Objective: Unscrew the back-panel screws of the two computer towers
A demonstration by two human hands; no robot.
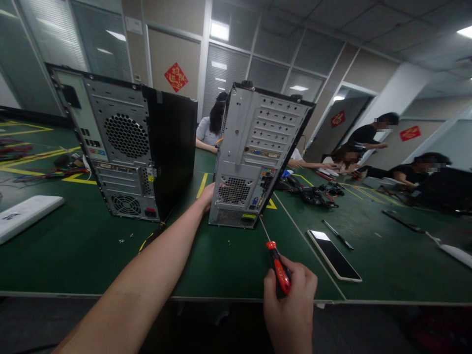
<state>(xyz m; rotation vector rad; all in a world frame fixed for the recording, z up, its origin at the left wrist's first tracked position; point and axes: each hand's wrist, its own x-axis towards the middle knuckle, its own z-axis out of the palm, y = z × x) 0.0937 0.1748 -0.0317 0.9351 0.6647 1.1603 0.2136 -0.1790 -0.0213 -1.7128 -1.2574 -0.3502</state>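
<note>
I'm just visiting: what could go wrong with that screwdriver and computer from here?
The screwdriver reaches a lower corner of the upright computer case in the middle; its tip might slip and scratch the metal. The tiny metal pieces, probably screws, lying loose on the green table could be brushed away and lost.

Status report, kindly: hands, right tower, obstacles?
Right hand holds screwdriver, tip near lower right corner of right tower. Left hand at its left side, mostly hidden. Shaft unobstructed.
</note>
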